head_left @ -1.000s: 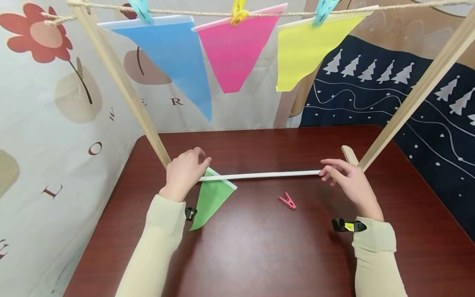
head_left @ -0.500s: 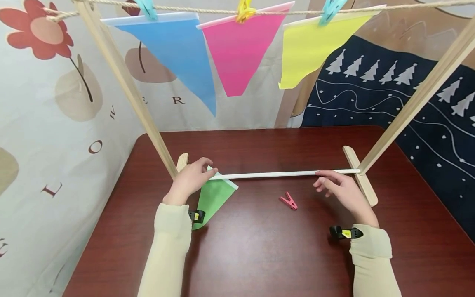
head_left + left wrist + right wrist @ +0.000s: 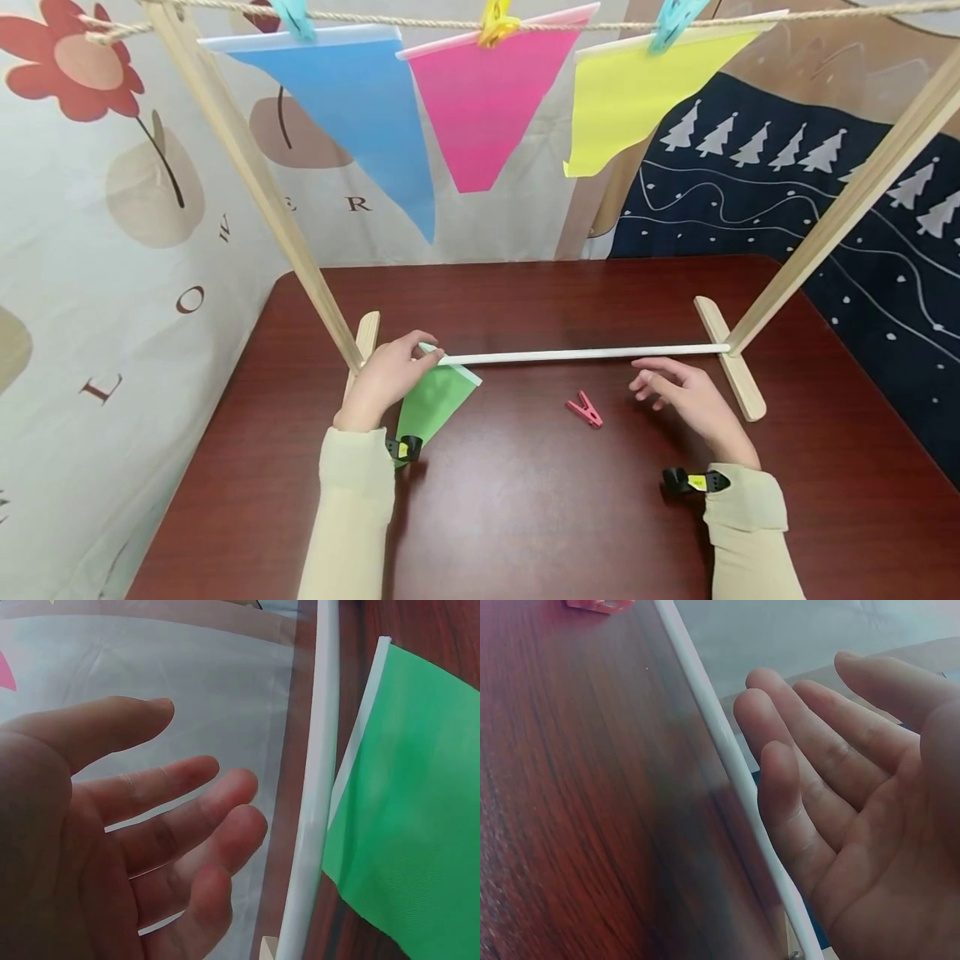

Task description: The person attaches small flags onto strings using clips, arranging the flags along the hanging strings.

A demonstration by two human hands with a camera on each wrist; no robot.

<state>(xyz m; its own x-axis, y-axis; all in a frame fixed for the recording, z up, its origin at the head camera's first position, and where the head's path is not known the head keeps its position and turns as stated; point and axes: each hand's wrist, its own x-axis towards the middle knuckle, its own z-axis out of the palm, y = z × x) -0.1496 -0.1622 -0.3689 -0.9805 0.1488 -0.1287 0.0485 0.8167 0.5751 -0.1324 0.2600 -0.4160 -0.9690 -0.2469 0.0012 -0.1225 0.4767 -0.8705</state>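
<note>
My left hand (image 3: 390, 379) hovers by the top edge of a green pennant (image 3: 441, 398) with a white band. In the left wrist view its fingers are loosely bent and hold nothing, apart from the white rod (image 3: 319, 750) and the green pennant (image 3: 420, 787). The pennant lies on the table under the rod's left end. My right hand (image 3: 693, 404) is just in front of the rod's right part, its fingers relaxed around nothing in the right wrist view. A small red clothespin (image 3: 585, 409) lies on the table between the hands.
Blue (image 3: 367, 108), pink (image 3: 491, 100) and yellow (image 3: 645, 100) pennants hang by clothespins from a rope (image 3: 420, 21) above. Wooden posts left (image 3: 262, 183) and right (image 3: 847, 200) carry the rope. Their feet (image 3: 738, 379) stand on the brown table (image 3: 540, 517), joined by the white rod.
Both hands have drawn slightly nearer the wearer; the left also shifted right. The right hand has come away from the rod, uncovering its end. Green pennant and red clothespin stay in place.
</note>
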